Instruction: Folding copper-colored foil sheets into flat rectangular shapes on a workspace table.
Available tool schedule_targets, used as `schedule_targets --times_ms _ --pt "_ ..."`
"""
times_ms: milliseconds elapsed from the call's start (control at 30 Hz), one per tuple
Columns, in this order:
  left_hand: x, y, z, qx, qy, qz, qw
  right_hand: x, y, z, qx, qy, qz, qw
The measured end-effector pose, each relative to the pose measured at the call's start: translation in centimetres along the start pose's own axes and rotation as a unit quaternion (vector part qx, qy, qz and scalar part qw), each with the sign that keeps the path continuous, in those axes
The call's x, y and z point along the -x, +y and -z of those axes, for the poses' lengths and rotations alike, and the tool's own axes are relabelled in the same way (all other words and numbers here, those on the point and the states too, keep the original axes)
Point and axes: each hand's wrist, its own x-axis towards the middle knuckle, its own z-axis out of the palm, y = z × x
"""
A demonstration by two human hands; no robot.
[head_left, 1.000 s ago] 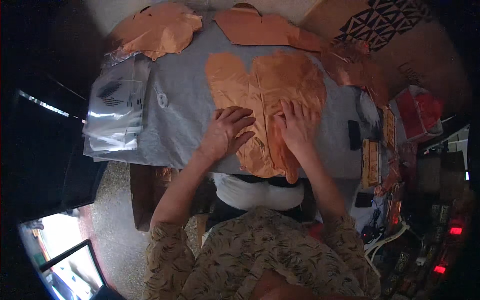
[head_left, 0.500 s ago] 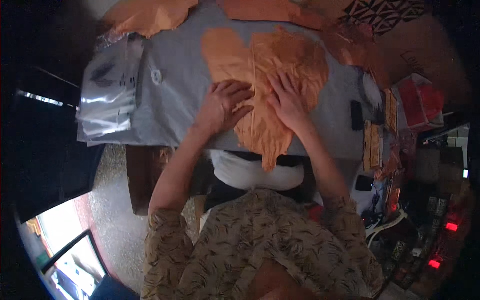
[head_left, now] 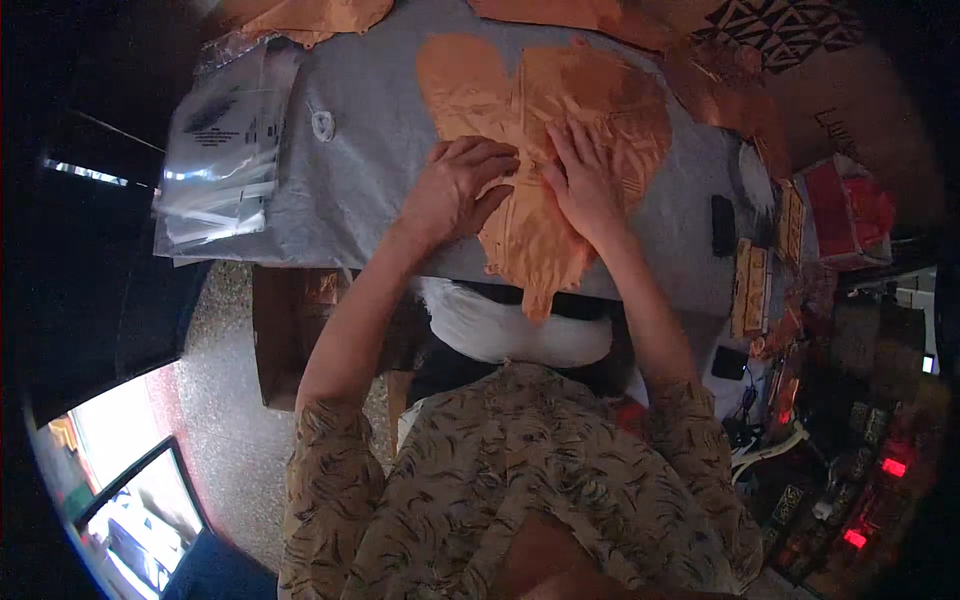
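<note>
A flat, crinkled orange piece that looks like a deflated foil balloon (head_left: 590, 95) lies on the grey-covered table in front of me. It has a rounded lobe at the upper left, a seam down the middle and a narrow tail over the near edge. My right hand (head_left: 588, 190) rests flat on its right half, fingers stretched out. At the seam, my left hand (head_left: 455, 190) lies with bent fingers on the left part, thumb apart from them. Nothing shows between its thumb and fingers.
Clear plastic bags (head_left: 215, 160) are stacked on the table's left, beside a small white ring-shaped item (head_left: 322, 124). More orange foil pieces (head_left: 570, 18) line the far edge. A dark phone-like object (head_left: 722, 225) and a yellowish block (head_left: 750, 288) lie at right; a cardboard box (head_left: 285, 345) stands below left.
The whole view has shifted slightly, so the table and balloon sit higher in the picture. Both hands keep nearly the same places on the balloon.
</note>
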Motion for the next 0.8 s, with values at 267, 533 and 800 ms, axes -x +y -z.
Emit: schedule_targets --times_ms 267,533,800 --pt "-0.2 -0.7 -0.5 0.017 0.013 0.003 1.000 -1.0 -0.9 0.9 -0.006 -0.027 -0.036 0.999" --pt "-0.2 0.7 -0.2 0.038 0.032 0.033 0.998 -0.1 -0.9 -0.2 -0.027 -0.005 -0.041 0.999" --pt "-0.6 1.0 0.3 -0.001 0.016 0.008 1.000 0.1 -1.2 -0.2 -0.019 0.012 -0.034 0.999"
